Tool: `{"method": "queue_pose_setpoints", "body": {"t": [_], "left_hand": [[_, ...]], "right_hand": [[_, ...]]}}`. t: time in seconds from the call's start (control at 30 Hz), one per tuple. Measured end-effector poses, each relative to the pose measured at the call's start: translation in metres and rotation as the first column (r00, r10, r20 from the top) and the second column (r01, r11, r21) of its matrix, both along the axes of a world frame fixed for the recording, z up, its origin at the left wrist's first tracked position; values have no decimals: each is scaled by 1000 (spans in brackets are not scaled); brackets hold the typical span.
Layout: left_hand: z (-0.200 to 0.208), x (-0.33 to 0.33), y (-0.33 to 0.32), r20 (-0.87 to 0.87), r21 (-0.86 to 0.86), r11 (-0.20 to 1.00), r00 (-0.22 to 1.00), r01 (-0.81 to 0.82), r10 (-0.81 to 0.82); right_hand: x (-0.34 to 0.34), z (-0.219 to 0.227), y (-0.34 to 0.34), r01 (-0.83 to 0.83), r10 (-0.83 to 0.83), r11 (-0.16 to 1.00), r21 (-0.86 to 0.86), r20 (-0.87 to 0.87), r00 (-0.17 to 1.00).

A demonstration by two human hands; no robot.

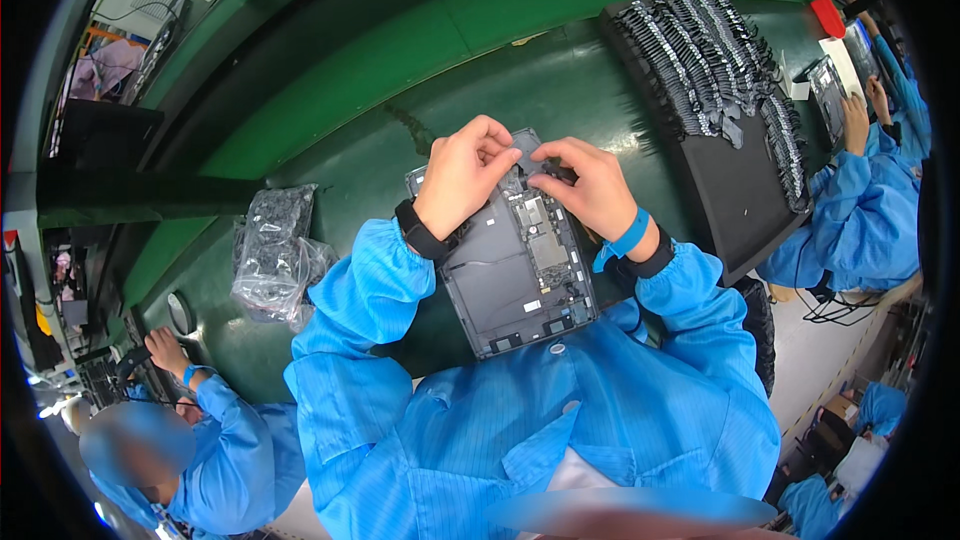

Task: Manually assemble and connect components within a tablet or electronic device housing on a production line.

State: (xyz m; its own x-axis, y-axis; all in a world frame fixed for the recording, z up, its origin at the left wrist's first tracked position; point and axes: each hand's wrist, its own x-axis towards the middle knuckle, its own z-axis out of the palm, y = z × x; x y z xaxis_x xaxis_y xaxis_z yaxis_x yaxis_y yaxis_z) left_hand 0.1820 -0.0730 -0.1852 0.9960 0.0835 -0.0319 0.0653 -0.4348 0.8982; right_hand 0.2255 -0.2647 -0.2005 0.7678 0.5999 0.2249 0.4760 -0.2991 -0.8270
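An opened tablet housing [487, 280] lies on the green bench in front of me, its inside facing up. A circuit board [545, 240] runs along its right side, with small modules near the lower edge. Over the far end of the housing, my left hand [463, 178] is closed, thumb and forefinger pinched together; whatever they hold is too small to make out. Close beside it, my right hand [592, 188] curls its thumb and forefinger around a small dark piece, mostly hidden by the fingers. Both wrists wear black bands, and a blue strap [628, 235] circles the right one.
Clear plastic bags [275, 255] with dark contents lie to the left. A black foam tray [735, 200] at the right carries rows of small dark parts. Co-workers in blue sit at left [235, 450] and right [850, 210]. A green ledge [450, 35] bounds the bench's far side.
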Motion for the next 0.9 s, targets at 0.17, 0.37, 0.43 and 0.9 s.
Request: {"method": "queue_pose_setpoints", "body": {"t": [0.17, 0.37, 0.43, 0.9], "left_hand": [[4, 4, 0, -31, 13, 1000, 999, -23, 24], [-7, 0, 2, 41, 56, 998, 998, 35, -37], [-8, -2, -1, 0, 49, 998, 999, 35, -35], [-1, -11, -1, 75, 167, 985, 995, 45, -58]], "right_hand": [[0, -3, 1, -1, 1, 1000, -3, 65, 998], [4, -6, 0, 4, 0, 1000, -22, 180, 984], [4, -6, 1, 8, -4, 999, -31, 150, 989], [3, -9, 5, 83, -90, 995, 61, 139, 986]]}}
